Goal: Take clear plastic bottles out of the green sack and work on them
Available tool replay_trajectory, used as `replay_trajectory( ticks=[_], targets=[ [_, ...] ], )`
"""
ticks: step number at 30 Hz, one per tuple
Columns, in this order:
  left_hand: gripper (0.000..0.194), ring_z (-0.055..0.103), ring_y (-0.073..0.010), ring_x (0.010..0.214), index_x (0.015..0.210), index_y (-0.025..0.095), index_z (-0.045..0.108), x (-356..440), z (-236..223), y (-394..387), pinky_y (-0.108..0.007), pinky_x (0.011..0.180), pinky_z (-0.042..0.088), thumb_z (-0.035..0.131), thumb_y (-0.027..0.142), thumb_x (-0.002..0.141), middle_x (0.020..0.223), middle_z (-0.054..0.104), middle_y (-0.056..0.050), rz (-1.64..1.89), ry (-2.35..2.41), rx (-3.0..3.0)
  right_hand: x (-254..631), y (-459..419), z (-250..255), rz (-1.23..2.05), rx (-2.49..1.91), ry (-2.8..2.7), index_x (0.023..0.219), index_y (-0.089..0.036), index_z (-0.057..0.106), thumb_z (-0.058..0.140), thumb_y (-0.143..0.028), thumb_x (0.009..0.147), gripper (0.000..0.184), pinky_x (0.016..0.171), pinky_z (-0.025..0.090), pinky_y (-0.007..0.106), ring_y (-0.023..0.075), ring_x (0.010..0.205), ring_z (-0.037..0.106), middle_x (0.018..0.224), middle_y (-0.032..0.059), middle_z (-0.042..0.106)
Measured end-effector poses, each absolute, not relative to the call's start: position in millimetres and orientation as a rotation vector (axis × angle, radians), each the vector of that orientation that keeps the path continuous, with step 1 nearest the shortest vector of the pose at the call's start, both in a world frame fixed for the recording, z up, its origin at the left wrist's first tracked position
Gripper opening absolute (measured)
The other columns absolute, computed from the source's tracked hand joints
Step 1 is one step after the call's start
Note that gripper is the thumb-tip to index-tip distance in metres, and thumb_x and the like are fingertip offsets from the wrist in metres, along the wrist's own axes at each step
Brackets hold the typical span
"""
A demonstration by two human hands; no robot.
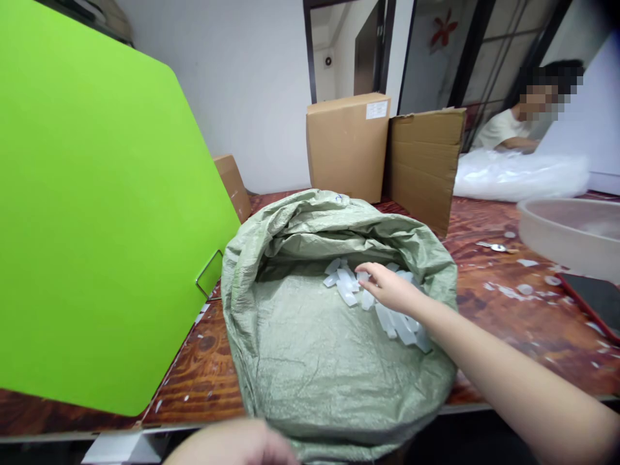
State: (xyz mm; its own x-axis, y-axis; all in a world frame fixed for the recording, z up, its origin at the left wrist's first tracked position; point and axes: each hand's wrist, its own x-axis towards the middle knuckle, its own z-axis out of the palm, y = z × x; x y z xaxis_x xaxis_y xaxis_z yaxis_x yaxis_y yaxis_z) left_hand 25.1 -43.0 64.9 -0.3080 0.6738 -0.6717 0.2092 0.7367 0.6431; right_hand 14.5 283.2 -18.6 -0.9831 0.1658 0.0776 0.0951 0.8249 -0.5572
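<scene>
A grey-green woven sack (pixel 300 361) lies open on the wooden table, its mouth rolled back. Inside it sits a heap of small translucent white plastic pieces (pixel 387 310). My right hand (pixel 387 287) reaches into the sack from the right and rests on the pieces, fingers curled loosely over them; whether it grips any I cannot make out. My left hand (pixel 237 445) shows blurred at the bottom edge, at the sack's near rim; its fingers are not visible.
A large green panel (pixel 97 213) stands at the left. Cardboard boxes (pixel 349 145) stand behind the sack. A translucent basin (pixel 571 232) and a dark phone (pixel 595 300) lie at the right. Another person sits at the far right behind a clear plastic bag (pixel 518 174).
</scene>
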Motion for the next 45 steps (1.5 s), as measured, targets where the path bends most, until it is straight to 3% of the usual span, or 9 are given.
replay_trajectory(
  ticks=[4,6,10,13,19,23,29,33,45],
  targets=[
    [0.041,0.053,-0.0217,0.092,0.103,0.018,0.056,-15.2,45.6,32.0,-0.034,0.084,0.037,0.030,0.045,0.086,0.098,0.059,-0.008,0.555,2.382,0.818,53.1,249.6,-26.5,1.349,-0.231,-2.642,0.111,-0.019,0.051,0.043,-0.040,0.084,0.036,0.076,0.042,0.029,0.0159,0.081,0.052,0.097,0.0054,0.055],
    [0.046,0.051,-0.0268,0.099,0.117,0.012,0.045,-33.4,17.6,81.2,-0.036,0.086,0.038,0.041,0.039,0.080,0.109,0.054,-0.016,0.445,2.588,0.832,69.6,233.0,-37.6,1.572,-0.314,-2.475,0.114,-0.018,0.049,0.040,-0.045,0.085,0.041,0.077,0.042,0.031,0.0164,0.079,0.051,0.088,0.0048,0.054],
    [0.064,0.051,-0.0353,0.100,0.116,0.010,0.043,-52.3,-29.8,148.4,-0.040,0.083,0.040,0.057,0.049,0.066,0.114,0.047,-0.023,0.386,2.617,0.828,99.6,217.2,-58.8,1.837,-0.490,-2.193,0.119,-0.017,0.041,0.040,-0.050,0.084,0.048,0.069,0.044,0.029,0.0155,0.074,0.049,0.082,0.0034,0.048],
    [0.054,0.050,-0.0359,0.101,0.114,0.009,0.043,-55.6,-41.7,159.2,-0.042,0.084,0.040,0.054,0.038,0.070,0.114,0.045,-0.024,0.374,2.656,0.830,118.1,221.1,-62.4,1.870,-0.495,-2.226,0.112,-0.017,0.046,0.045,-0.049,0.082,0.044,0.069,0.043,0.028,0.0151,0.075,0.049,0.082,0.0034,0.049],
    [0.040,0.052,-0.0322,0.099,0.112,0.011,0.050,-42.4,-25.2,123.2,-0.042,0.085,0.039,0.041,0.012,0.073,0.107,0.053,-0.020,0.370,2.567,0.877,125.5,228.5,-57.4,1.601,-0.422,-2.379,0.115,-0.019,0.048,0.040,-0.041,0.085,0.038,0.083,0.041,0.032,0.0166,0.084,0.051,0.096,0.0064,0.052],
    [0.038,0.051,-0.0219,0.101,0.118,0.016,0.047,-12.4,-4.0,84.0,-0.032,0.089,0.037,0.042,0.023,0.081,0.113,0.054,-0.012,0.539,2.361,0.932,116.3,219.7,-57.0,1.593,-0.432,-2.370,0.116,-0.018,0.046,0.042,-0.040,0.084,0.039,0.084,0.042,0.035,0.0171,0.085,0.052,0.099,0.0082,0.053],
    [0.040,0.042,-0.0083,0.056,0.105,0.013,0.048,14.3,6.2,36.7,-0.021,0.055,0.034,0.044,0.046,0.082,0.070,0.051,-0.001,1.084,1.786,0.622,115.0,211.7,-45.0,1.954,-0.243,-2.220,0.106,-0.020,0.055,0.053,-0.039,0.080,0.032,0.087,0.042,0.033,0.0174,0.093,0.052,0.100,0.0063,0.057],
    [0.038,0.039,-0.0070,0.050,0.093,0.010,0.051,18.7,-3.4,18.5,-0.020,0.051,0.030,0.047,0.046,0.081,0.058,0.048,0.000,1.295,1.570,0.427,119.4,207.7,-38.2,2.142,-0.102,-2.188,0.103,-0.020,0.057,0.057,-0.035,0.078,0.029,0.084,0.044,0.031,0.0163,0.091,0.055,0.097,0.0057,0.058],
    [0.031,0.025,-0.0043,0.043,0.074,0.009,0.050,33.1,-12.6,6.0,-0.020,0.046,0.022,0.049,0.039,0.082,0.048,0.033,0.004,1.513,1.366,0.299,119.6,196.7,-19.5,2.044,0.179,-2.367,0.098,-0.022,0.062,0.058,-0.029,0.079,0.021,0.086,0.044,0.030,0.0153,0.094,0.055,0.099,0.0052,0.061]
  ],
)
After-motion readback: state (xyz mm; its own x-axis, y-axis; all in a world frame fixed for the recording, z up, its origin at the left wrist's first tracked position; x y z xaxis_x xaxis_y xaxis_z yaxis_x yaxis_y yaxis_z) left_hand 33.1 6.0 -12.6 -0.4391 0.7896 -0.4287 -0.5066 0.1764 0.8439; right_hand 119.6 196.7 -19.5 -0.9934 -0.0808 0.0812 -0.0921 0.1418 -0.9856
